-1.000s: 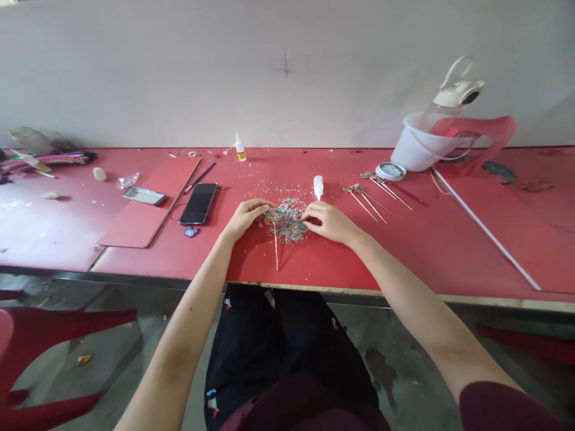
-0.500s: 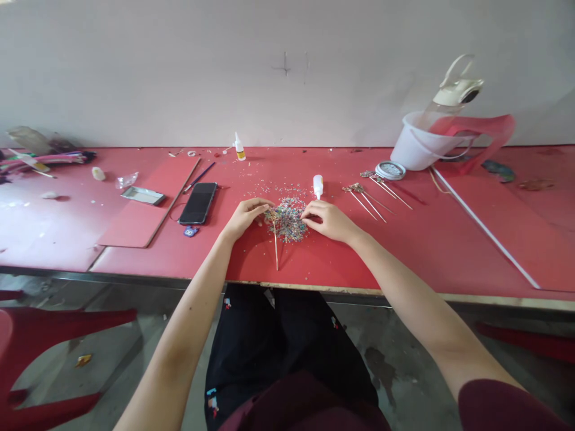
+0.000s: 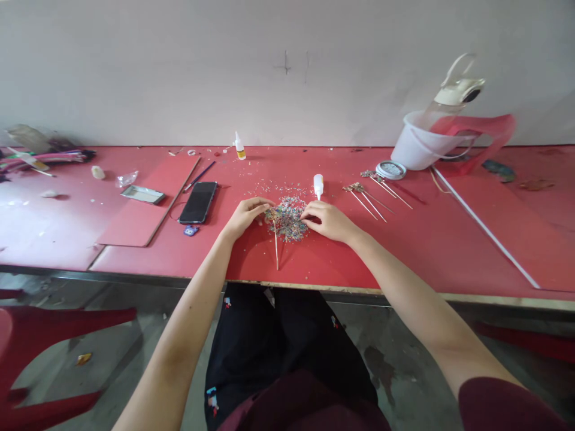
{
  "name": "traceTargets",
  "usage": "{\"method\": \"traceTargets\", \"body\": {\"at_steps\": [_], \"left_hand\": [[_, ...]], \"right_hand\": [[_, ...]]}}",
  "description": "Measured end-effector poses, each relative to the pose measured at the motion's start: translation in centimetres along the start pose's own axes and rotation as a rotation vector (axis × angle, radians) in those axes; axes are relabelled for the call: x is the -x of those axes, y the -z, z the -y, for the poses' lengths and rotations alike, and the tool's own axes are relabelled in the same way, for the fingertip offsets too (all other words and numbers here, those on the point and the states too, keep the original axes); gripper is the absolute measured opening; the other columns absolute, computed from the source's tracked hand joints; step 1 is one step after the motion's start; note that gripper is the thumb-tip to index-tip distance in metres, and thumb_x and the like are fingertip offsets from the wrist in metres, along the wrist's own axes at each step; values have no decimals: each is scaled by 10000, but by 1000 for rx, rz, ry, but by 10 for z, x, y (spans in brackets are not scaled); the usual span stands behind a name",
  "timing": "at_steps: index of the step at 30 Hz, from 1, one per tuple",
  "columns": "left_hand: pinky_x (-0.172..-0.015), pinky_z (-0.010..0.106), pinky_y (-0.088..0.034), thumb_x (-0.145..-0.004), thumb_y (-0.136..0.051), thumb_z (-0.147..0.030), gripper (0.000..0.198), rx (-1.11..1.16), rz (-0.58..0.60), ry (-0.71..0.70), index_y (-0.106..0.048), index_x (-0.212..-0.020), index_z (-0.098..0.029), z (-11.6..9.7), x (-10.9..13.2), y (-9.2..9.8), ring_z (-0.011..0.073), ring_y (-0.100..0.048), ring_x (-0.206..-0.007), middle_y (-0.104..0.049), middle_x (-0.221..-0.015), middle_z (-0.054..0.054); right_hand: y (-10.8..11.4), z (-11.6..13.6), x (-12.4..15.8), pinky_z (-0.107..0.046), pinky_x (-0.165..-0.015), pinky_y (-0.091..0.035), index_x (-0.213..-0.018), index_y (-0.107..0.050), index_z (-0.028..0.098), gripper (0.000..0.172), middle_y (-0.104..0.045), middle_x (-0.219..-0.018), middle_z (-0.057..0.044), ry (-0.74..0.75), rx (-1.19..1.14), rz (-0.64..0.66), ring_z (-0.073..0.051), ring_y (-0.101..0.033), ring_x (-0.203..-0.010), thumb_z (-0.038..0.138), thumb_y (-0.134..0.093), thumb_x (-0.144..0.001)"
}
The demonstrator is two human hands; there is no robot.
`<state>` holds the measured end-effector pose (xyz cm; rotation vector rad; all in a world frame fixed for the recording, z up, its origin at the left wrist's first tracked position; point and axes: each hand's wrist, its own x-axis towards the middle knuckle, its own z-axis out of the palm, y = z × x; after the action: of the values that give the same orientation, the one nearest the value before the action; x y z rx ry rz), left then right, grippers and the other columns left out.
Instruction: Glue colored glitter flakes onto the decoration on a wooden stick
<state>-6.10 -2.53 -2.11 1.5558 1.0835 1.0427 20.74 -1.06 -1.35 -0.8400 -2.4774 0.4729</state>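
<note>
A loose pile of small multicoloured chips (image 3: 291,220) lies on the red table in front of me. My left hand (image 3: 246,216) is closed at the pile's left side, fingertips on the decorated head of a thin gold hair stick (image 3: 276,248). The stick's shaft points toward the table's front edge. On the pile's right side my right hand (image 3: 330,220) is pinched, its fingertips among the chips; whatever they hold is too small to make out. Just beyond that hand lies a white glue bottle (image 3: 318,184).
Several gold sticks with decorated heads (image 3: 371,200) lie at right beside a round tin (image 3: 390,170) and a white bucket (image 3: 420,143) holding a bottle. At left are a phone (image 3: 198,202), a metal tray (image 3: 142,194) and a red board (image 3: 135,218). Another glue bottle (image 3: 239,148) stands behind.
Almost nothing differs. Both hands keep their places at the pile, with at most a slight shift of the right fingertips.
</note>
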Motion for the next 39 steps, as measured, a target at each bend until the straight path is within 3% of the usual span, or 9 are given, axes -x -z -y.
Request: {"method": "traceTargets", "body": {"at_steps": [8, 17, 30, 39], "left_hand": [[-555, 192, -486, -861, -607, -389, 305, -4, 0, 3, -698, -1005, -135, 0, 0, 0, 82, -589, -608, -704, -930, 71], [-547, 193, -483, -860, -612, -382, 297, 11, 3, -3, -699, -1007, -139, 1, 0, 0, 79, -582, -593, -701, -922, 65], [-554, 200, -484, -855, -610, -385, 299, -8, -9, 14, -701, -1005, -143, 0, 0, 0, 84, -585, -597, -709, -942, 71], [-545, 194, -481, -859, -612, -378, 288, 13, 0, 2, -700, -1004, -145, 1, 0, 1, 82, -591, -600, -702, -910, 59]], "right_hand": [[-1, -2, 0, -379, -848, -487, -900, -678, 192, 167, -651, -923, -82, -5, -24, -19, -205, -606, -900, 230, -515, -902], [-3, 2, 1, -375, -892, -475, -937, -681, 204, 167, -647, -969, -76, 87, -69, 70, -202, -592, -957, 272, -531, -911], [10, -7, 3, -387, -867, -486, -930, -681, 210, 180, -652, -942, -73, -47, 58, -48, -215, -602, -925, 278, -517, -907], [2, 7, 2, -363, -904, -476, -992, -679, 208, 202, -640, -1041, -83, 63, -44, 112, -199, -600, -985, 292, -508, -925]]}}
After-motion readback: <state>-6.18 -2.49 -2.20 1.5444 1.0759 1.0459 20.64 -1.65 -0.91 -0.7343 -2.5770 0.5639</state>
